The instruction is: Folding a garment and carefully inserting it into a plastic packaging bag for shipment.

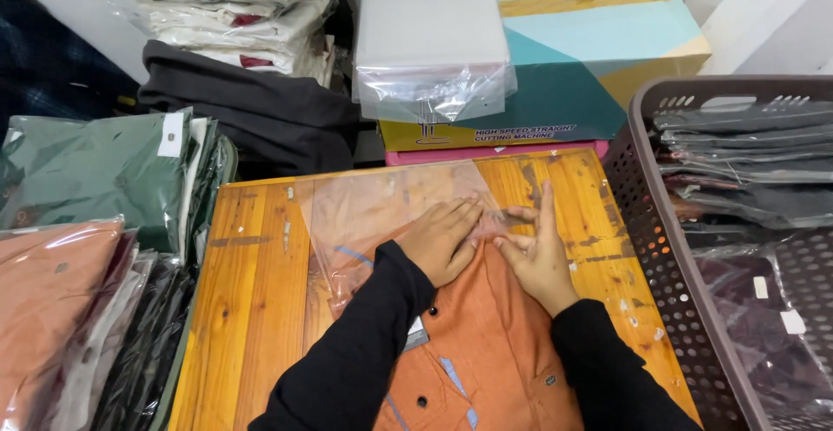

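Observation:
A folded orange shirt (486, 344) with dark buttons lies partly inside a clear plastic bag (382, 201) on a wooden table (252, 284). My left hand (442, 238) lies flat on the shirt's top edge where it meets the bag, fingers together and pointing away from me. My right hand (538, 253) rests beside it, fingers spread, pressing on the shirt and bag at the same edge. Both arms are in black sleeves. Neither hand grips anything.
A brown perforated plastic basket (642, 249) at the right holds dark bagged garments. Stacks of bagged green, pink and dark clothes (87, 249) sit at the left. Behind the table are a colourful box (599, 49), a pile of clear bags (434, 41) and folded dark fabric (252, 110).

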